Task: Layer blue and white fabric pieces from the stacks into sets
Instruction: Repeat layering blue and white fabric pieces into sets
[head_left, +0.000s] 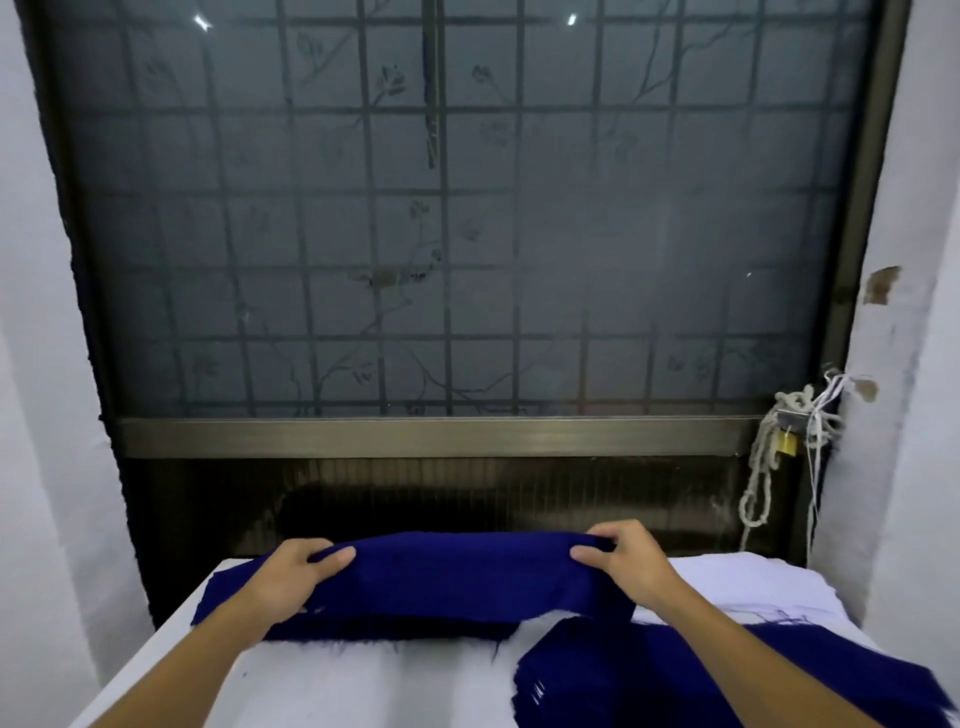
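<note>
Now both hands hold one blue fabric piece (457, 571) stretched between them above the white table (337, 686): the left hand (291, 577) pinches its left end, the right hand (623, 561) its right end, beside a blue stack (623, 675).

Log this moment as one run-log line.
left hand: grips blue fabric piece, left end | right hand: grips its right end | blue stack: near right on table | white fabric: behind it
</note>
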